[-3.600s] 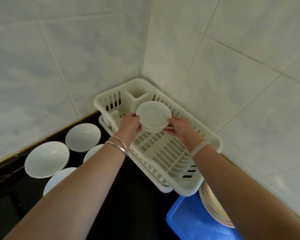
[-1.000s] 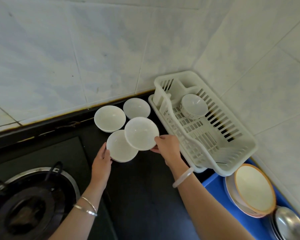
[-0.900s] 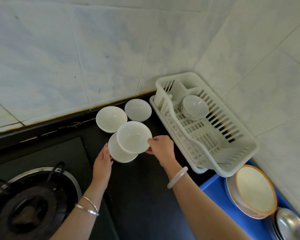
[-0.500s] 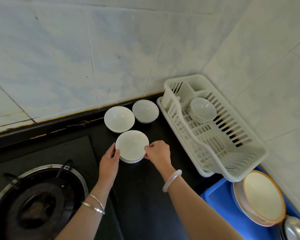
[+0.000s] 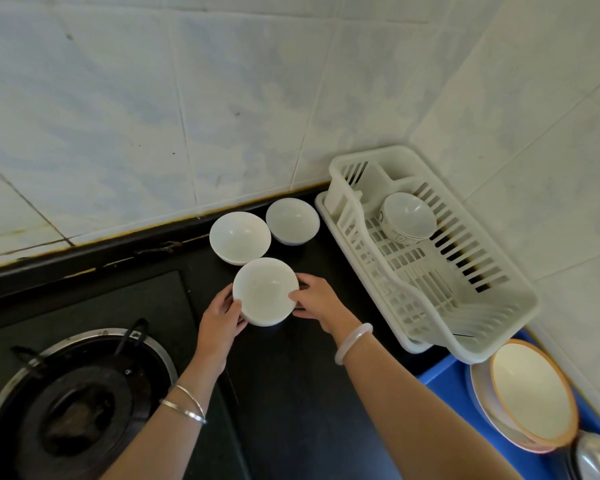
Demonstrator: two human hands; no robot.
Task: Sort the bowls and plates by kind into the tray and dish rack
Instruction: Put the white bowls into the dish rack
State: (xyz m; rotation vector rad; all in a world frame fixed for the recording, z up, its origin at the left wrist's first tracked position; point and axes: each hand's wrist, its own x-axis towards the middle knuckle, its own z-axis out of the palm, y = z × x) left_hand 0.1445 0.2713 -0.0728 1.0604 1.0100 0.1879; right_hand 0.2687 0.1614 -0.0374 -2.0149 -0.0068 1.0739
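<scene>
- Black counter (image 5: 291, 393) in a tiled corner. Gas burner (image 5: 73, 407) at near left, white dish rack (image 5: 465, 327) against the right wall, blue tray (image 5: 444, 375) just beyond the rack's near end.
- Both hands on one white bowl stack (image 5: 264, 292) in mid-counter. A second rim shows under the top bowl, so at least two are nested; the exact count cannot be read from this angle.
- Left hand (image 5: 222, 320): fingers curled against the stack's left side, gripping it.
- Right hand (image 5: 317, 301): fingers closed on the right rim, thumb on top. Both hands hold the stack between them.
- Whether the stack rests on the counter or is just lifted: cannot tell, the base is hidden by the hands.
- Two more loose white bowls stand behind the stack near the wall, the left bowl (image 5: 239, 237) and the right bowl (image 5: 292, 220), close to each other, the right one just beside the rack.
- One patterned bowl (image 5: 407, 216) already sits in the rack's far end, tilted. The rest of the rack is open.
- Orange-rimmed plates (image 5: 530, 393) lean in the tray; a metal item (image 5: 596, 455) at bottom right is cut off by the frame edge.
- Step in hand, as judged: gathering the white bowls into one stack for carrying to the rack.
- Next move likely calls for an even two-handed lift, kept level so the nested bowls do not slide, then clearing the rack's raised near wall before setting down beside the patterned bowl. The two loose bowls are not yet collected.
</scene>
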